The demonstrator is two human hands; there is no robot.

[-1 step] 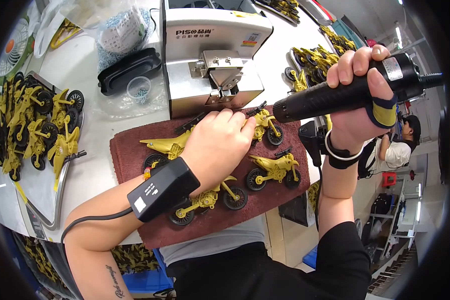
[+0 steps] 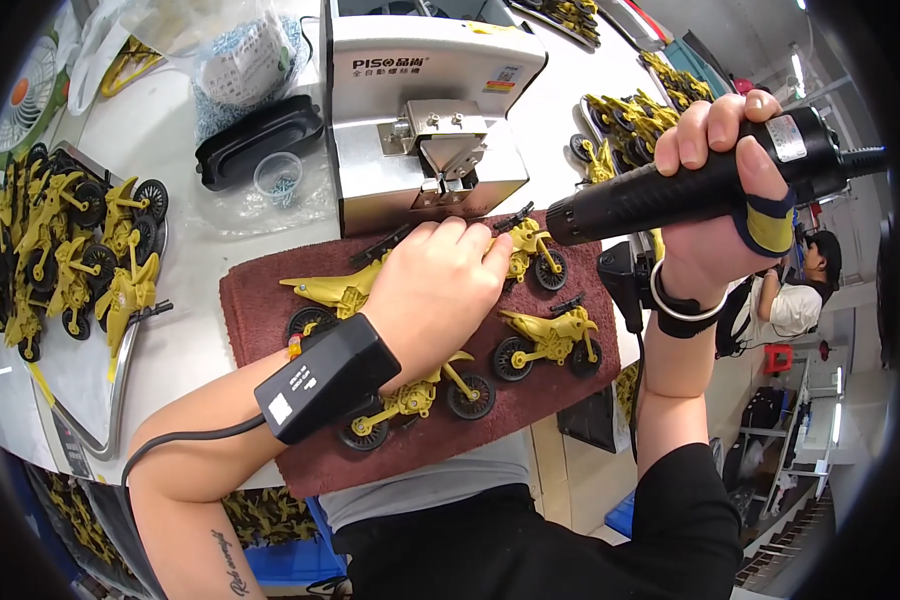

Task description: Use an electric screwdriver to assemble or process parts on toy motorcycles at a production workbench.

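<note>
On the dark red cloth mat [image 2: 270, 290] in front of the person, four yellow plastic toy motorcycles with black wheels lie on their sides. The left hand [image 2: 435, 290], fingers curled narrow, presses down on the upper one [image 2: 335, 288], beside the grey metal screw-feeder box [image 2: 425, 120]. The right hand [image 2: 715, 215] grips a black electric screwdriver [image 2: 670, 190], raised well clear of the mat. Judging by this, the mat's four bikes look only partly fastened; a full heap of yellow motorcycles [image 2: 60, 250] waits on the left tray.
</note>
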